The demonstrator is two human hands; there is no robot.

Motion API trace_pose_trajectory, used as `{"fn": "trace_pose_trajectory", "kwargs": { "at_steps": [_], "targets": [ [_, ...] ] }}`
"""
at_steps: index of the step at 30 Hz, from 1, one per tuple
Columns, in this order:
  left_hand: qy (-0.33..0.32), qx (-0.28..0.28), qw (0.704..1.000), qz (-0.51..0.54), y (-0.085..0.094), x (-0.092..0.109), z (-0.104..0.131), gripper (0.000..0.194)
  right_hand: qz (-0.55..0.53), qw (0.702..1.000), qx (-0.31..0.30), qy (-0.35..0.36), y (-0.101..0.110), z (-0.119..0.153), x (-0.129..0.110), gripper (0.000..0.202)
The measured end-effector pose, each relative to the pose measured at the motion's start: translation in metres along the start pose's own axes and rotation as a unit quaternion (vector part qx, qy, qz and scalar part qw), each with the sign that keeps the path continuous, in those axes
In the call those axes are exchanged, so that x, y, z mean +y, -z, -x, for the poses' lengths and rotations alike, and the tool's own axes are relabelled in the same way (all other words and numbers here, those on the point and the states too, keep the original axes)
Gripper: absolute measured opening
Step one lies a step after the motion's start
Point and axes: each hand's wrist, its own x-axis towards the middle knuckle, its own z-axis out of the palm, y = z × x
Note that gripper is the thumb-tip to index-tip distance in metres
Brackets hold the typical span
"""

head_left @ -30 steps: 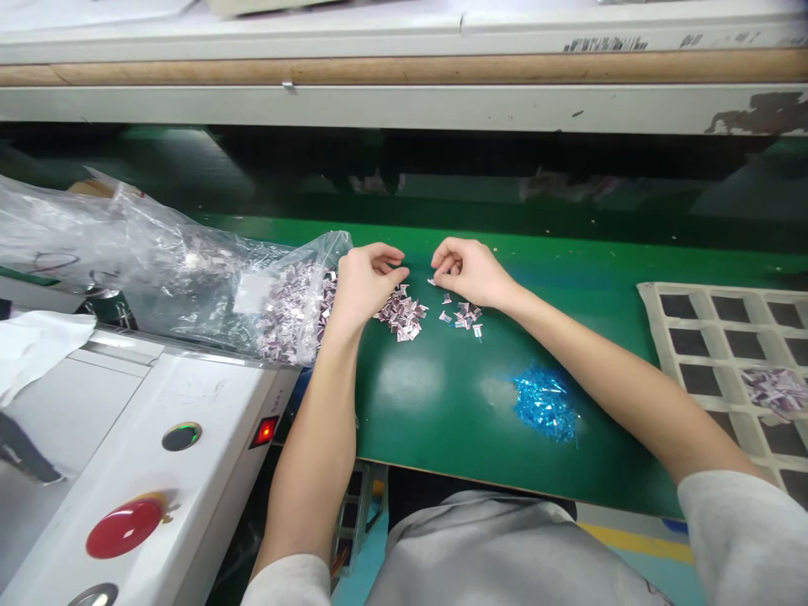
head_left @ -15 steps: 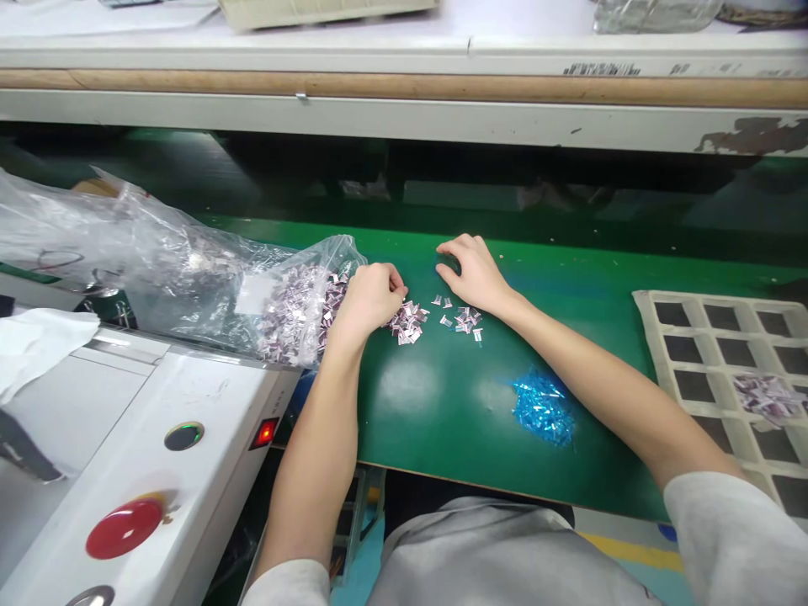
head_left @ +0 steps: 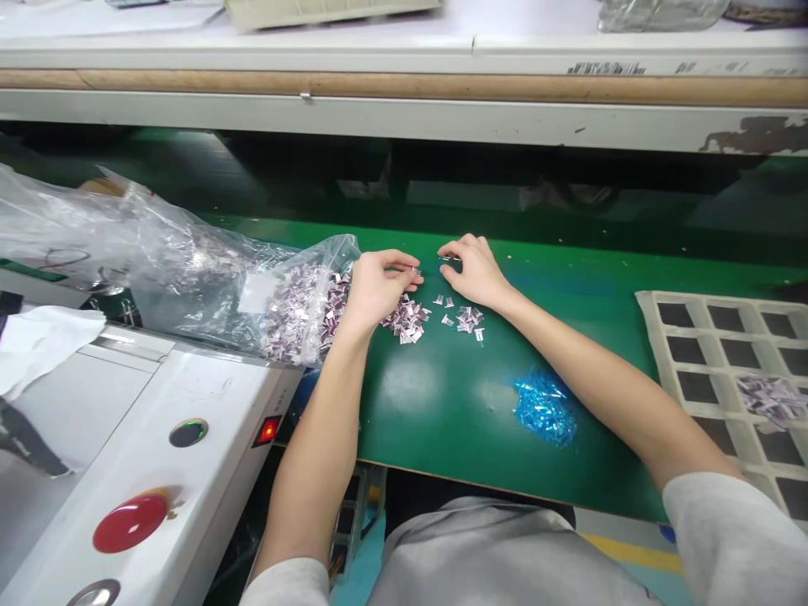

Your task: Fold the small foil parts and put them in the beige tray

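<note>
At your far left stands a white machine [head_left: 208, 396], with a big red button [head_left: 130, 522] on its top and a small lit switch [head_left: 268, 431] on its side. Behind it, a clear bag [head_left: 195, 311] lies with its mouth toward your hands, and many small pinkish pieces are inside it. Just beside this mouth is your left hand [head_left: 377, 286]; its thumb and fingers are nearly closed, and between their tips they pinch one small piece [head_left: 415, 271] above the table. Under and near these fingers, a pile [head_left: 407, 321] of such pieces lies on the green table [head_left: 435, 421]. Next comes a smaller group [head_left: 469, 318], with a few single pieces around it. Your right hand [head_left: 476, 269] is behind this group, half open, the thumb and index finger curved with a gap between them; I cannot tell if the other fingers hold something. Nearer to your body, below your right forearm, lies a blue heap [head_left: 544, 408] of thin strips. At far right is a pale tray [head_left: 656, 337] with compartments, and similar pieces lie in it.
</note>
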Motion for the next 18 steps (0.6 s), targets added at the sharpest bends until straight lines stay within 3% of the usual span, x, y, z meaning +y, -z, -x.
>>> {"fn": "trace_pose_trajectory", "kwargs": {
  "at_steps": [4,11,18],
  "targets": [
    [0.014,0.005,1.0,0.012,-0.006,-0.001,-0.001,0.017,-0.016,1.0,0.021,-0.008,0.0,0.002,-0.005,0.01],
    [0.029,0.01,0.998,0.057,-0.008,-0.001,-0.002,0.028,-0.119,0.99,0.072,0.014,0.01,0.006,-0.022,0.01],
    [0.028,0.009,0.997,0.074,-0.006,-0.001,-0.002,0.029,-0.236,0.97,0.029,0.053,0.012,0.012,-0.038,0.014]
  ]
}}
